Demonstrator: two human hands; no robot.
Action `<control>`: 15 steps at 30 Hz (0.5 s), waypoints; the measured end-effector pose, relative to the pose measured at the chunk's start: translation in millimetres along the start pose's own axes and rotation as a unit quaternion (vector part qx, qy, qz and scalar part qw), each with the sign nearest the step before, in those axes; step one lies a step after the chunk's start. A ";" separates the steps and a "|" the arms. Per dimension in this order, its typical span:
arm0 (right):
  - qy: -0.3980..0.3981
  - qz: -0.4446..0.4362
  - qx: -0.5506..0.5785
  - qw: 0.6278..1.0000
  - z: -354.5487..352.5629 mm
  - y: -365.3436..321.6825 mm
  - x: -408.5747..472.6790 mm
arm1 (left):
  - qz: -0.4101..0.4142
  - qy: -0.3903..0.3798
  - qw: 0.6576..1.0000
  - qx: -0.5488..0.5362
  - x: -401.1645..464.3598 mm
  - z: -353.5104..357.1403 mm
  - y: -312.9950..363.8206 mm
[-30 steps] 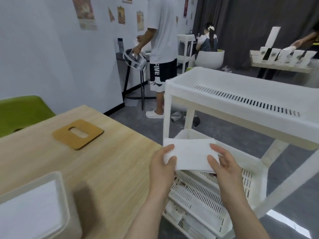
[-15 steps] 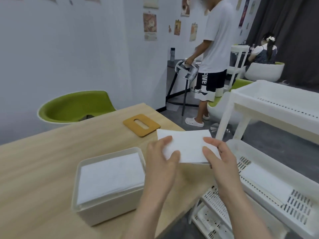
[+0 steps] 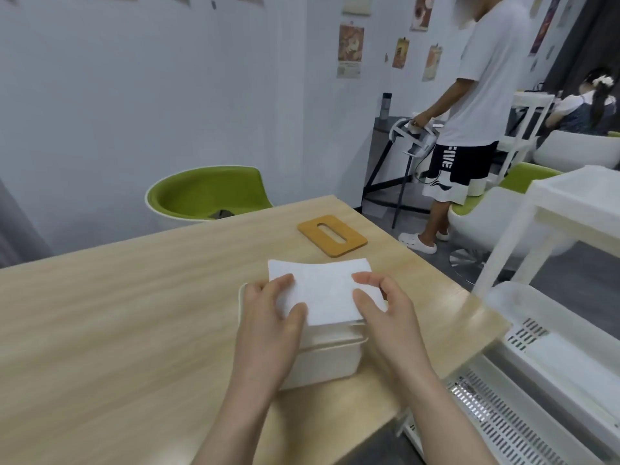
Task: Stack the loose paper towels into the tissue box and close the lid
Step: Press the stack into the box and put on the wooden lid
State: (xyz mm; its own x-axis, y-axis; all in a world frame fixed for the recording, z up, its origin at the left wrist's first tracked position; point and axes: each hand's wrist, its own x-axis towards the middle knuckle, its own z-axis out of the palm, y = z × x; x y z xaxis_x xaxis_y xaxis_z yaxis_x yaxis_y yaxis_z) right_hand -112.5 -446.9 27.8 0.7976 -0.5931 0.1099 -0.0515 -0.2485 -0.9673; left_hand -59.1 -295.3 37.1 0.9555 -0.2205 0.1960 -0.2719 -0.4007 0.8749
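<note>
Both hands hold one stack of white paper towels [image 3: 323, 292] over the open tissue box [image 3: 322, 362]. The left hand [image 3: 270, 317] pinches the stack's left end, thumb on top and fingers curled beneath; the right hand [image 3: 385, 313] pinches the right end the same way. The hands are apart, one at each short end. The towels are rectangular, soft and finely embossed, and the stack bows a little between the grips. Its near edge lies on or just above more white sheets already filling the box; whether it touches them cannot be told.

The box is a smooth, off-white plastic tub with rounded corners and a stepped rim, standing near the counter's right edge. The counter [image 3: 117, 330] is pale wood-grain laminate, matte, with a straight edge. The lid [image 3: 332, 238] lies flat toward the far right corner, well apart from the box: a thin, tan, wood-like plate with rounded corners and an oval slot in its middle.

Just beside the counter's right edge stands a white plastic cart [image 3: 553, 380] with slotted trays; a flat white sheet lies in one tray. Beyond the far edge sits a green shell chair [image 3: 208, 193] with a white rim. Further off, a person [image 3: 469, 122] in a white shirt stands holding a headset.
</note>
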 end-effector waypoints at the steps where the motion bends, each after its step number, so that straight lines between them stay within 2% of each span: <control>1: -0.005 0.005 -0.028 1.000 3.7 0.5 -0.7 | 0.003 0.003 0.999 0.036 -0.2 -3.3 -3.7; 5: -0.022 -0.005 -0.098 0.995 12.6 1.4 -4.1 | 0.007 0.021 0.983 0.180 -0.3 -9.8 -12.9; 9: -0.025 -0.051 -0.163 0.985 14.3 5.3 -5.0 | 0.002 0.028 0.964 0.266 -2.6 -9.3 -19.5; 15: -0.024 -0.086 -0.215 0.972 16.0 12.0 -5.4 | 0.004 0.041 0.964 0.262 0.1 -10.7 -27.2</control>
State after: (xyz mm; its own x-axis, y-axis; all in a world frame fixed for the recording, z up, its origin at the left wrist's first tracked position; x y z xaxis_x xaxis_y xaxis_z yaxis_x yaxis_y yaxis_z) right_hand -107.8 -434.4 12.0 0.8434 -0.4799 0.2415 -0.1524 -0.6448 -0.7490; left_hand -50.4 -274.9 18.0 0.9530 -0.1629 0.2554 -0.2794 -0.7986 0.5330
